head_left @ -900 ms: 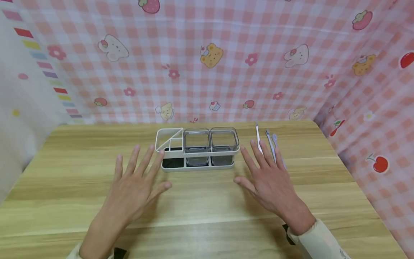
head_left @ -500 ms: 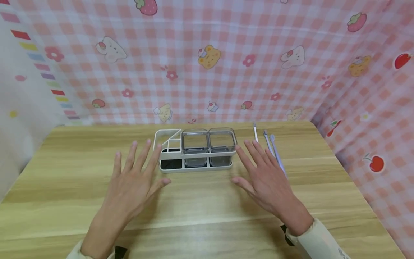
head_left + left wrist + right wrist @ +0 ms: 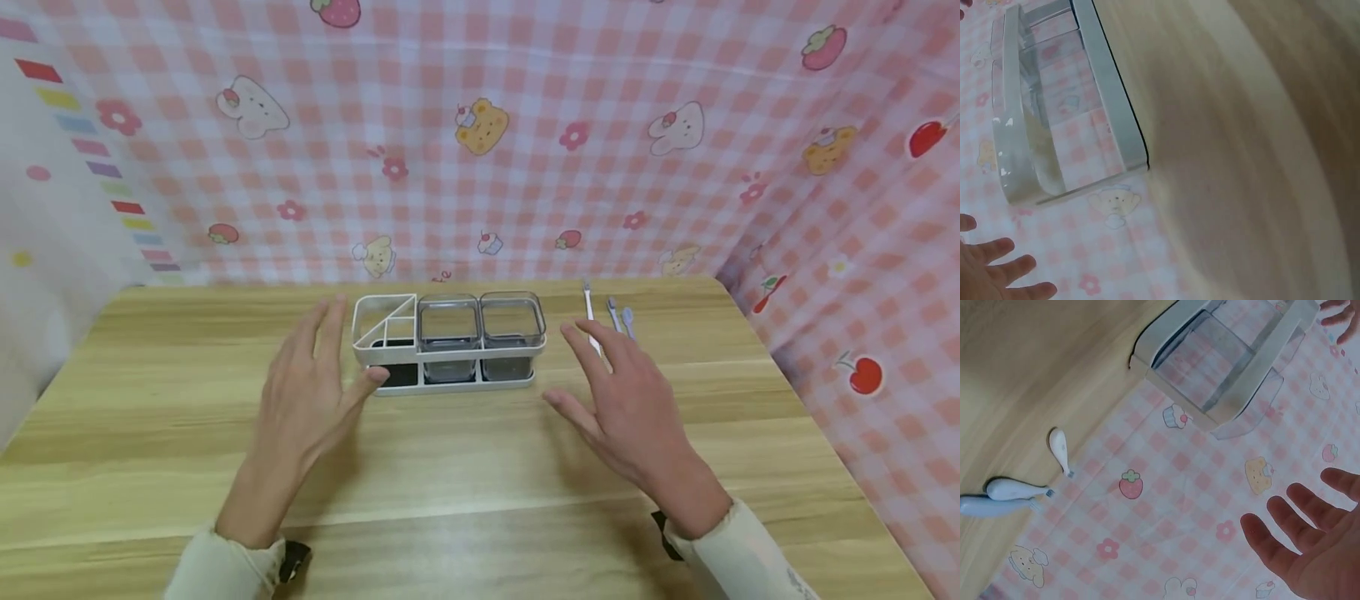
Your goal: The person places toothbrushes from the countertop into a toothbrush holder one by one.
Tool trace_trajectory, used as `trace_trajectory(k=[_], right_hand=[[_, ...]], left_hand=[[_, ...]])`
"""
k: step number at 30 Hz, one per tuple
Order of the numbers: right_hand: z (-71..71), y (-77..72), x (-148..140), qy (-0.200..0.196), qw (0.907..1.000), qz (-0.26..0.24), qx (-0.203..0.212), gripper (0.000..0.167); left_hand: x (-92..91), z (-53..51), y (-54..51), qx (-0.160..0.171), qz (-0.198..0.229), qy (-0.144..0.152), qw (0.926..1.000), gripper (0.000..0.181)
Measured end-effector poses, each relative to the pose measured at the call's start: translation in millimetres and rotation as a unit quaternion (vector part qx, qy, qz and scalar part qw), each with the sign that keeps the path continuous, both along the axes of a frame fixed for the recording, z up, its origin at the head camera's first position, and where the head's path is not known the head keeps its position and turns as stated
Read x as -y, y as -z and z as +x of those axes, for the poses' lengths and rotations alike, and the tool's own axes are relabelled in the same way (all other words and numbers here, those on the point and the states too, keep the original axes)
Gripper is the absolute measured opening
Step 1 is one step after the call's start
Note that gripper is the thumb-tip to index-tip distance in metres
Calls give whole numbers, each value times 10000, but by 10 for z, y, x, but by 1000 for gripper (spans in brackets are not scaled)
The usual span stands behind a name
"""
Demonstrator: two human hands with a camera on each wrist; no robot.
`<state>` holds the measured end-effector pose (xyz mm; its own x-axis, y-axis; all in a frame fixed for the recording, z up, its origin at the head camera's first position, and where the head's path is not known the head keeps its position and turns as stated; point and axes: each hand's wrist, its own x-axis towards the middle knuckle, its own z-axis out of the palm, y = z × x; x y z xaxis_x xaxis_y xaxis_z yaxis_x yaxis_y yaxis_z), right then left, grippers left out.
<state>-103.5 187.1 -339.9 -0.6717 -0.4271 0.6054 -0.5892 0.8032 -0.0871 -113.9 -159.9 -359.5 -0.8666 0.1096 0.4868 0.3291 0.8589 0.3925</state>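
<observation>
A white toothbrush holder (image 3: 480,354) stands upright at the back middle of the table, with a divided section at its left end. Two clear cups (image 3: 512,337) sit in its middle and right slots. My left hand (image 3: 303,404) hovers by its left end, fingers extended and thumb pointing inward; the left wrist view shows it (image 3: 991,269) apart from the frame. My right hand (image 3: 633,400) is spread off the right end, touching nothing. Beyond it lie three toothbrushes, a white one (image 3: 588,302) and two bluish ones (image 3: 613,312), their handles partly hidden by that hand.
The wooden table (image 3: 450,500) runs back to a pink checked cloth (image 3: 540,192). More of this cloth hangs along the right side (image 3: 885,333), with a pale cloth (image 3: 60,250) at the left.
My left hand has turned from palm down to edge-on, thumb nearer the holder. My right hand has tilted, its fingers bending slightly. The toothbrush holder and toothbrushes stay in place.
</observation>
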Motion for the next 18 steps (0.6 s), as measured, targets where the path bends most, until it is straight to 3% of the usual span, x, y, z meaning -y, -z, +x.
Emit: trace_trajectory(k=[5,11,15,18], right_hand=[[-12,-41,-43,203,9996,-201,-73,75],[-73,-48,-117,491,9980,-393,-75,76],[-131,-44,-177,675,9957,-624,91,76],[-156,-55,-222,811,9928,-849,236,68]], left_hand=[[-32,-38,13,357,582,-109,9976,97],[-66,-116,36,982,1362,-379,9851,87],[-81,-172,90,1074,1823,-388,9766,83],[-95,-204,112,1070,2049,-383,9722,77]])
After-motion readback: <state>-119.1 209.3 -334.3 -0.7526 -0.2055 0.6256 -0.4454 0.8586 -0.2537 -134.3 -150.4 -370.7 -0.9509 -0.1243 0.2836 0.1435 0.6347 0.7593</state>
